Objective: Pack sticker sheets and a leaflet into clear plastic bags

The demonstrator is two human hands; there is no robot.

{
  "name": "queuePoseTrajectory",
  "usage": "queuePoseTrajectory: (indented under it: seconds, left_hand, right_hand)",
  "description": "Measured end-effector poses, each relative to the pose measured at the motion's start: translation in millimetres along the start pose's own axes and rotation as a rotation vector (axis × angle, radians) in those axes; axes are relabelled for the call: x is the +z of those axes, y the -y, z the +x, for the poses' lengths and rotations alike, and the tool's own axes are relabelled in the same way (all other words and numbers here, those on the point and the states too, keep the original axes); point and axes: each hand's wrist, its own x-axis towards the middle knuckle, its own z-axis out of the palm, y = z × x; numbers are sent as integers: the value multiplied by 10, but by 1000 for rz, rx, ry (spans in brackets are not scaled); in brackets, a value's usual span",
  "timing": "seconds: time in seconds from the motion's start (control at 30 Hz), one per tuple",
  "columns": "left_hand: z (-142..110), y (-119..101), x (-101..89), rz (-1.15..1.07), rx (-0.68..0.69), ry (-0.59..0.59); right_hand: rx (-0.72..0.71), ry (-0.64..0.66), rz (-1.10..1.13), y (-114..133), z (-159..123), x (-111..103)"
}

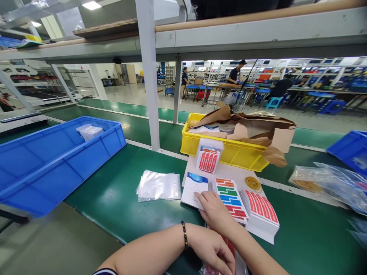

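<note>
1. Booklet stack (195,185), white with blue, lies at the left edge of the pale board (235,172) on the green bench (126,172); we judge it light, bendable, somewhat slippery, best taken by its free left edge.
2. Our right hand (213,208) rests bent fingers at its near right corner; we cannot tell if they pinch.
3. Our left hand (210,248) curls downward over a red-printed item (230,245), nearer to us; its grip is hidden.

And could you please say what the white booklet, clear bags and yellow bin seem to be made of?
White booklet: likely smooth paper or thin card, flat with a printed cover. Clear bags: apparently thin, glossy plastic film, see-through with glare. Yellow bin: probably moulded plastic, fairly smooth, given its ribbed wall.
</note>
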Motion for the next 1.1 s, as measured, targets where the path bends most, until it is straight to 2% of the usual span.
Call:
queuePoseTrajectory:
  seconds: [0.1,0.2,0.27,0.3,0.4,0.47,0.53,0.6,0.7,0.8,0.93,1.03,1.1]
  left_hand:
    - [-35,-45,-29,-134,7,-17]
    - [-87,-73,-76,-385,74,-204]
    - [-98,-59,-113,-655,119,-341]
    - [-94,-45,-132,-810,138,-405]
    - [-49,-1,-170,-1196,173,-572]
    - [-13,18,-165,-1304,169,-610]
    - [10,24,-134,-1314,169,-569]
    - [13,20,-96,-1274,169,-518]
    - [3,15,-61,-1171,148,-465]
    - [15,55,-56,-1104,120,-509]
    - [61,160,-63,-1061,-9,-619]
    - [78,194,-76,-1016,-95,-650]
    - [81,183,-87,-1018,-128,-684]
  right_hand:
    - [2,9,73,-42,22,-50]
    - [102,-143,164,-172,-66,-255]
    - [183,-237,222,-243,-194,-449]
    - [199,-240,260,-260,-274,-555]
    - [155,-68,423,-263,-514,-860]
    - [109,62,538,-297,-597,-1003]
    - [147,64,575,-426,-574,-1050]
    - [320,-39,473,-651,-459,-986]
    - [518,-8,289,-1041,-233,-757]
    - [574,-13,281,-1285,-91,-544]
    - [603,-84,335,-1329,-82,-494]
    - [636,-167,431,-1322,-173,-590]
    - [686,-270,501,-1338,-275,-668]
